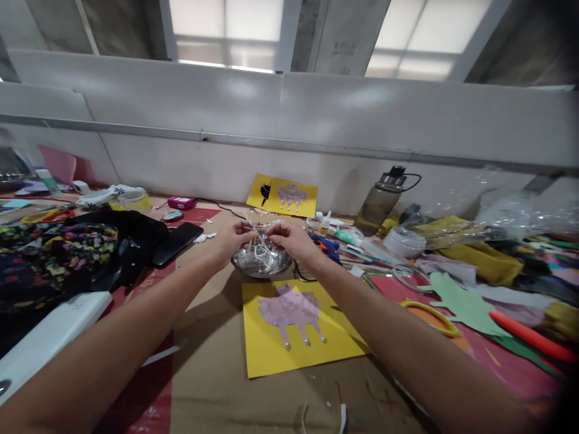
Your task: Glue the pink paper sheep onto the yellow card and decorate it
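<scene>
Over a shiny metal bowl [261, 270], my left hand [233, 240] pinches a pale, shiny bead string [256, 241]. My right hand [293, 240] is closed at the fingertips on the other side of the string, close to the left. More of the same beaded strands lie in the bowl below. Nearer to me is a yellow card [260, 358] with a mauve fabric shape [294, 313] on it; pearl-like beads sit at the tips of its three legs. The exact grip of the right fingertips is too small to make out clearly.
Behind the bowl, a finished-looking yellow card [310, 205] leans on the wall. A grey bottle [377, 202], blue glue gun [326, 246], yellow-handled scissors [434, 328] and felt pieces crowd the right. A phone [178, 244] and dark floral cloth [67, 253] lie left.
</scene>
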{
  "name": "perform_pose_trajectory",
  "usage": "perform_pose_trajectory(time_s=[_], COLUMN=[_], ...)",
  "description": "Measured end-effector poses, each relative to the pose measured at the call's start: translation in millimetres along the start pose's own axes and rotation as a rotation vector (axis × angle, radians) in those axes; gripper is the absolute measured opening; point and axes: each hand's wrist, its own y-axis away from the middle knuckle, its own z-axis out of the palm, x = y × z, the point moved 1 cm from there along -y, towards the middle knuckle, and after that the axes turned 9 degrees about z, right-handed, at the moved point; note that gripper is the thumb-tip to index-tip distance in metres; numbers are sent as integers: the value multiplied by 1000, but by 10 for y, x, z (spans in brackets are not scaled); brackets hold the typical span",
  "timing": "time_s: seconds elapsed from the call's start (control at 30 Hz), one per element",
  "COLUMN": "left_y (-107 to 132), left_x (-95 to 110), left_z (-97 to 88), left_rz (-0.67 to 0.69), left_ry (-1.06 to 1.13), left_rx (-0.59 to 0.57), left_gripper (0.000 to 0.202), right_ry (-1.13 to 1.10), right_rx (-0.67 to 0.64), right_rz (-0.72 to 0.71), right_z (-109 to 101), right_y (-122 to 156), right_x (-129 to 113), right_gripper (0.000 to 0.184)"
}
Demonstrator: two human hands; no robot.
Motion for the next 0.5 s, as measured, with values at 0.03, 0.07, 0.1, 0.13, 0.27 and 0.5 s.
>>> perform_pose_trajectory(time_s=[0.03, 0.07, 0.1, 0.13, 0.27, 0.5], left_y=[3, 6, 10, 13, 10, 6], left_x=[0, 2, 4, 7, 16, 37], left_z=[8, 16, 23, 28, 15, -42], left_rz=[-2, -7, -13, -19, -53, -138], left_ry=[-15, -25, -30, -28, 30, 154], left_rx=[-6, -16, -27, -35, -36, -18], left_gripper=[22, 22, 23, 24, 28, 23], right_ry=[7, 15, 25, 37, 104, 305], right_rx=[0, 2, 3, 5, 16, 9], right_rz=[-15, -30, -43, -53, -58, -41], right_z=[-4, -7, -9, -11, -21, -10], right_y=[9, 18, 24, 28, 15, 26], right_x=[1, 1, 2, 5, 37, 58], right_gripper=[10, 11, 11, 11, 9, 11])
